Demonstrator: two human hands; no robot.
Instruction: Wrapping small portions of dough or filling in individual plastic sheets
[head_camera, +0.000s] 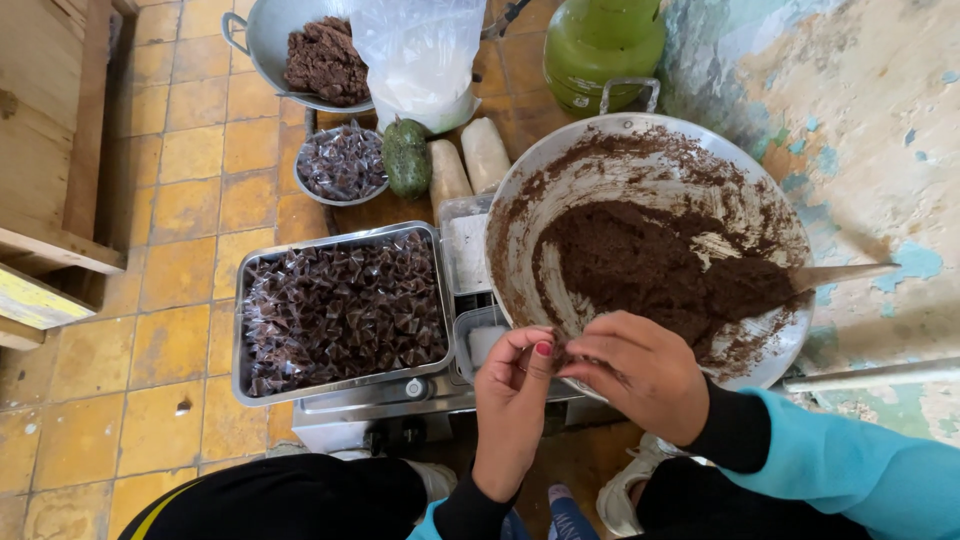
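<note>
Yellow tiled floor (190, 260), peeling wall on the right. My left hand (512, 385) and right hand (635, 370) meet at the near rim of the big metal wok (640, 165), fingertips pressed together, pinching a small bit of the brown paste (650, 265); the piece itself is mostly hidden. A wooden spatula (840, 273) rests in the paste. Just left, a steel tray (245, 330) holds wrapped brown candies (340, 310).
</note>
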